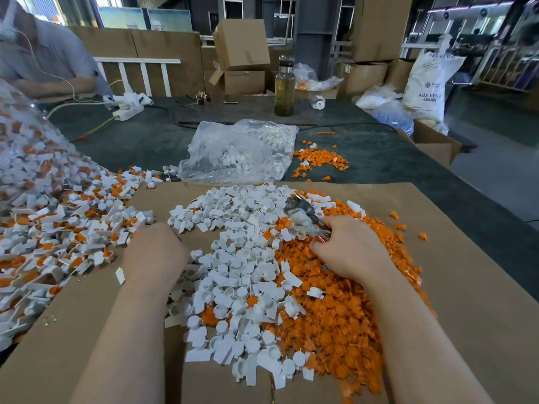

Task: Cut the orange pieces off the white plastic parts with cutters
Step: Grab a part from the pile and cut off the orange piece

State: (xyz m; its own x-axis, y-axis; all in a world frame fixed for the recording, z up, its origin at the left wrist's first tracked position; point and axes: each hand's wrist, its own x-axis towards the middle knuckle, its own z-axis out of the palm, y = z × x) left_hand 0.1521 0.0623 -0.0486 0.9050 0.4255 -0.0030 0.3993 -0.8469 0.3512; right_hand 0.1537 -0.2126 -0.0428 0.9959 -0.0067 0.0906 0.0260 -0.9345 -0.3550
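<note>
Left grip [154,252] knuckles-up, curled at edge of white parts [233,287]; contents not visible. Right grip [350,249] clenched round cutters [303,217], tip fwd.

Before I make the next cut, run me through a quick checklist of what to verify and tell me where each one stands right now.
1. Cutters in hand: ok. The right hand grips the cutters, tip pointing away from the person.
2. Uncut part picked up: cannot tell. The left hand is seen from the back at the edge of the uncut pile; its fingers are hidden.
3. Part between the blades: not ok. Nothing sits at the cutter tip.
4. Uncut stock within reach: ok, judging by the left hand beside that pile.
5. Piles kept sorted: ok. Trimmed white parts lie in the centre, orange pieces to the right, some overlap.
</note>
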